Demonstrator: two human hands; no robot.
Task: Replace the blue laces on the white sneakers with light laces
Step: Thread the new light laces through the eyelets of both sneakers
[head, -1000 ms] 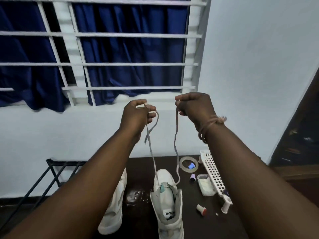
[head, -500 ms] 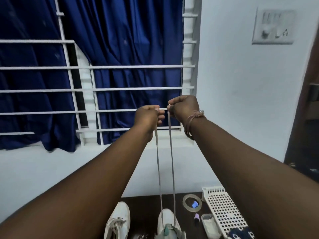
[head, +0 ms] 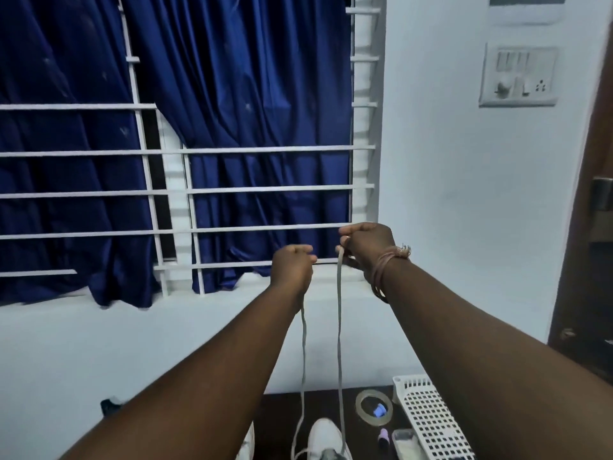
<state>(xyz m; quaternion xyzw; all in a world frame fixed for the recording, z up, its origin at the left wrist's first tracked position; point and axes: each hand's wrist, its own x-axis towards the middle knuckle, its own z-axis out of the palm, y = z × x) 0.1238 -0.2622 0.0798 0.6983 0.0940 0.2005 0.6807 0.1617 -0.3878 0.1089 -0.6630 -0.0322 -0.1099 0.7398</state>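
Observation:
Both arms reach up in front of the window. My left hand (head: pixel 292 267) grips one end of a light lace (head: pixel 339 327), and my right hand (head: pixel 366 249) pinches the other end a little higher. The two strands hang straight down, side by side, to a white sneaker (head: pixel 323 438) whose toe shows at the bottom edge of the dark table. A sliver of the second white sneaker (head: pixel 247 443) peeks out beside my left forearm. No blue lace is in view.
On the dark table (head: pixel 282 416) sit a tape roll (head: pixel 373 408) with a small blue piece inside, a small lilac cap (head: pixel 384 438), a small rectangular container (head: pixel 404 443) and a white perforated basket (head: pixel 431 419). Behind are window bars (head: pixel 232 190), blue curtains and a switch plate (head: pixel 517 78).
The view has tilted up, so the sneakers have slid to the bottom edge. Both hands stay raised with the lace ends; the left hand now sits slightly lower and the strands hang a bit wider apart.

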